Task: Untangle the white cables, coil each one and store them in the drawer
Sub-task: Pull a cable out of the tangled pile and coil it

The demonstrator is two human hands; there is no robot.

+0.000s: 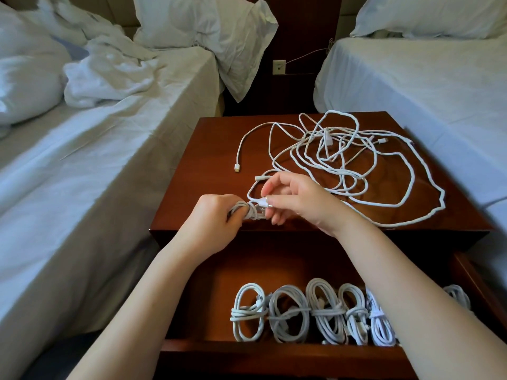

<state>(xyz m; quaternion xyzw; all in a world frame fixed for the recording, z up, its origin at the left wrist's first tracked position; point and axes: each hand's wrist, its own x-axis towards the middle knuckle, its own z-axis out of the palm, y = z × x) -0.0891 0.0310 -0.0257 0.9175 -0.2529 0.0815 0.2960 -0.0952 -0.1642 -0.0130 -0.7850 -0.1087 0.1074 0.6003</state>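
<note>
L hand (212,218) clamps coiled cable (248,212); R hand (297,200) pinches what looks like its plug (265,202) (tangle (356,175) behind on nightstand (208,149))

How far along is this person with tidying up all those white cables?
Well along, not finished. Done: at least five tied coils sit in the open drawer, another partly hidden by the right arm. In hand: the left hand grips a nearly finished coil while the right hand pinches its plug end. Left: a loose tangle of cables on the nightstand top.
</note>
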